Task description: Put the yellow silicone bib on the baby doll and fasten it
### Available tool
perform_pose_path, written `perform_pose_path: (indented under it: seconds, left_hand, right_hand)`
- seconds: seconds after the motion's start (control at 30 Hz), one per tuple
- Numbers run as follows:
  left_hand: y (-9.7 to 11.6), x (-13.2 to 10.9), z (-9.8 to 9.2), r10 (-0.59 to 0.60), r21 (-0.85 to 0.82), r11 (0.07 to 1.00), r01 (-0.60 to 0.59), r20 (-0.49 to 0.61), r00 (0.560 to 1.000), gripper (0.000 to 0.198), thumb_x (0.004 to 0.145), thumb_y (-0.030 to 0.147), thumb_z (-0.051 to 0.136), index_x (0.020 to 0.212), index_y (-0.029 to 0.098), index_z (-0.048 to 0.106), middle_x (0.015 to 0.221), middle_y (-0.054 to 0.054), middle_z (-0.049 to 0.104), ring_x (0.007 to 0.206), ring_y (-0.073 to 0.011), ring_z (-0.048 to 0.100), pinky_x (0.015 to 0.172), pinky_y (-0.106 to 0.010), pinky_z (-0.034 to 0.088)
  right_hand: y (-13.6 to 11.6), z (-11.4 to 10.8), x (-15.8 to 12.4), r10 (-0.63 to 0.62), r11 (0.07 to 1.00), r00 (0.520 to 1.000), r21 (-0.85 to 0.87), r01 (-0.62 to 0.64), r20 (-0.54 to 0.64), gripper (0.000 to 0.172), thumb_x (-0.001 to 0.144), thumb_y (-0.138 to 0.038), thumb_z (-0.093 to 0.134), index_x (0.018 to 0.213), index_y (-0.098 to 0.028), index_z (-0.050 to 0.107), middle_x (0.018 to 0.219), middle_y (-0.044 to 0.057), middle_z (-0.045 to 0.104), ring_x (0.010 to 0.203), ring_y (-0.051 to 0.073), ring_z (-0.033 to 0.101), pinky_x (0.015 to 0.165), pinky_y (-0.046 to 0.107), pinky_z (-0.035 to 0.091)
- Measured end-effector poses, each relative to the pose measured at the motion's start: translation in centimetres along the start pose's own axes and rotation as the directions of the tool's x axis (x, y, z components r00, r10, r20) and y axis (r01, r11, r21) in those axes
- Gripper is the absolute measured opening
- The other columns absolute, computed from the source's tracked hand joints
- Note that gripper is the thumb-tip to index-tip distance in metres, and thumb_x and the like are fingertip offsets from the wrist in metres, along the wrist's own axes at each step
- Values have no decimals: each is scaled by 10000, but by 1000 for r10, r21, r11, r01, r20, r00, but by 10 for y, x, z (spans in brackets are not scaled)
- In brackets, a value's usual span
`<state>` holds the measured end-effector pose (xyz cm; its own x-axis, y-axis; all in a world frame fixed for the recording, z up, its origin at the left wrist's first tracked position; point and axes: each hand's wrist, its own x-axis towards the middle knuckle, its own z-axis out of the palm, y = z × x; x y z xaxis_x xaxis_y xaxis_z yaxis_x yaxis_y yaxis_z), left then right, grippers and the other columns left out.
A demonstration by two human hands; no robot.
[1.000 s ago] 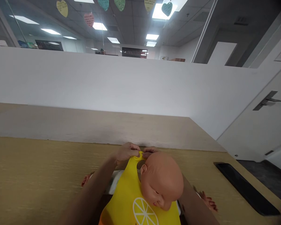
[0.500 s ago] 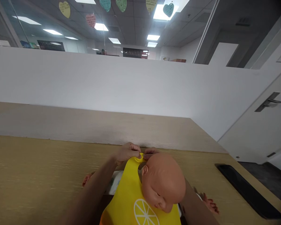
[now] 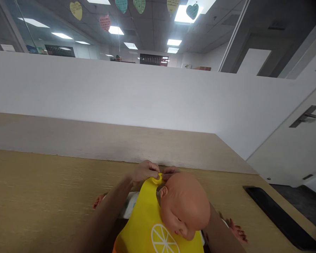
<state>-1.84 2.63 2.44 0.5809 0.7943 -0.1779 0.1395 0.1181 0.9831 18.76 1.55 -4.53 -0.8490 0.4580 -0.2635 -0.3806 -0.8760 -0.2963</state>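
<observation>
A baby doll point(image 3: 185, 203) is at the bottom middle, its bald head tilted toward the right. Across its chest lies a yellow bib point(image 3: 139, 218) with a white citrus-slice print. My left hand point(image 3: 146, 171) pinches the bib's neck strap beside the doll's neck. On the strap's other end, behind the doll's head, my right hand point(image 3: 170, 171) is closed, its fingers partly hidden by the head. The two hands almost meet at the strap ends; whether these are fastened cannot be made out. The doll's small hands stick out past my forearms on both sides.
A wooden table point(image 3: 42, 189) bears the doll, with a raised wooden ledge point(image 3: 107, 140) along its back. To the right lies a long black tray point(image 3: 279, 218). Beyond stand a white wall point(image 3: 121, 91), glass with heart-shaped notes, and a door with a handle point(image 3: 304, 116).
The view has shifted very slightly. Both hands stay at the bib's neck strap, with hardly any visible movement, and the doll lies as before.
</observation>
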Motion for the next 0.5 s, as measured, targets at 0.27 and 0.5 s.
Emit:
perform_pose_path:
  seconds: [0.27,0.5]
  left_hand:
    - [-3,2,0,-20,-12,1000,20,9,1000,74,560,166,607,629,141,618,578,45,516,572,-99,449,521,-217,314]
    - [-5,4,0,-21,5,1000,21,19,1000,86,554,166,633,612,149,572,568,52,502,558,-85,423,511,-211,290]
  right_hand:
    - [10,-14,31,-305,-599,337,96,-795,891,174,726,-364,634,608,-242,673,476,-6,579,632,211,634,700,345,573]
    - [12,-15,27,-765,-224,581,-961,165,278,191,572,-330,744,732,-309,642,596,30,578,759,329,631,767,542,526]
